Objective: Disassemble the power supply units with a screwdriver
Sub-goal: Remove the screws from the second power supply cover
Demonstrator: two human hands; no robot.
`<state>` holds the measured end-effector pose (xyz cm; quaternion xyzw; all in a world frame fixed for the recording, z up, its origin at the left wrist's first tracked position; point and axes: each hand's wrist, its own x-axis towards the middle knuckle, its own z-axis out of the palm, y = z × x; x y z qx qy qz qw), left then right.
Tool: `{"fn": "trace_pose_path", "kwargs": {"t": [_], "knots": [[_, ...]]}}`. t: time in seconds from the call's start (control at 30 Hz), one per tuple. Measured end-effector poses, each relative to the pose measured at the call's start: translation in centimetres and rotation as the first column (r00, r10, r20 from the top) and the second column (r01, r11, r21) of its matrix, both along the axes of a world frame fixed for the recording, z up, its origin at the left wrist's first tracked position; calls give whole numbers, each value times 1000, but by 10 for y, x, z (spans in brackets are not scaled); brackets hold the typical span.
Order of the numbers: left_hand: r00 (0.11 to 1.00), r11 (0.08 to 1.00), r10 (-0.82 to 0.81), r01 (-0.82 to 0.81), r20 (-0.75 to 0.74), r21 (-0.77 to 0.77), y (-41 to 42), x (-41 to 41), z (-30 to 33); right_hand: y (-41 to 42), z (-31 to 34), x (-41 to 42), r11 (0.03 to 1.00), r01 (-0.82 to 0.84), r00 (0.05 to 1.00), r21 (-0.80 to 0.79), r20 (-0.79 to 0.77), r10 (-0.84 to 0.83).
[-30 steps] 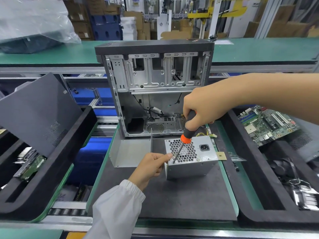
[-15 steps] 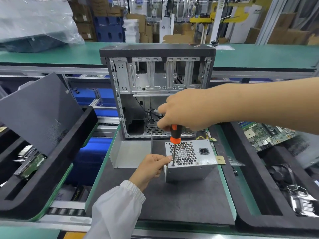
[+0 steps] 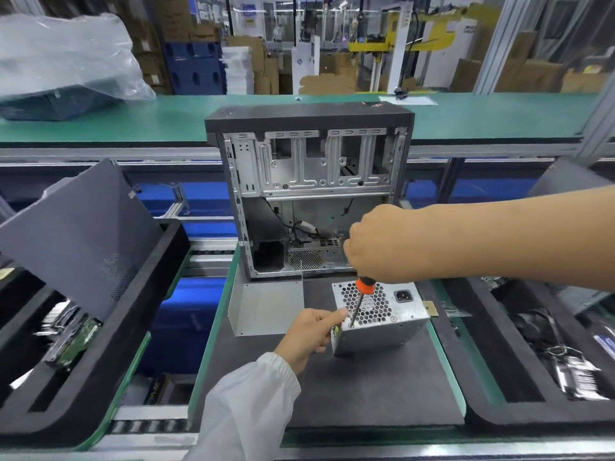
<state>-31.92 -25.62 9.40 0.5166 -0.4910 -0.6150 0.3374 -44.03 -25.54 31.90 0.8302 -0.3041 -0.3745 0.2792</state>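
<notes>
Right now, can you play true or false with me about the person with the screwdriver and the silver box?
1. The right hand holds an orange-and-black screwdriver. True.
2. The screwdriver tip is on the black power socket. False: it is at the near left corner of the power supply unit, by the honeycomb fan grille.
3. The left hand grips the unit at its left edge. True.
4. The unit sits inside the computer case. False: it lies on the dark mat in front of the case.
5. The left arm has a white sleeve. True.
</notes>
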Motion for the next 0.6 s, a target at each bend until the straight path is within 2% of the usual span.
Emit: {"fn": "trace_pose_path", "kwargs": {"t": [0.33,0.47,0.6], "knots": [[998,999,44,-43,-43,12,-5,-1,-8,16,0,6,996,-86,995,-9,48,86],[999,999,32,-31,-44,17,-7,-1,-5,17,1,7,994,85,996,64,-16,-84],[998,999,22,-20,-51,37,-6,-2,-3,15,0,9,951,279,960,135,-67,-272]]}}
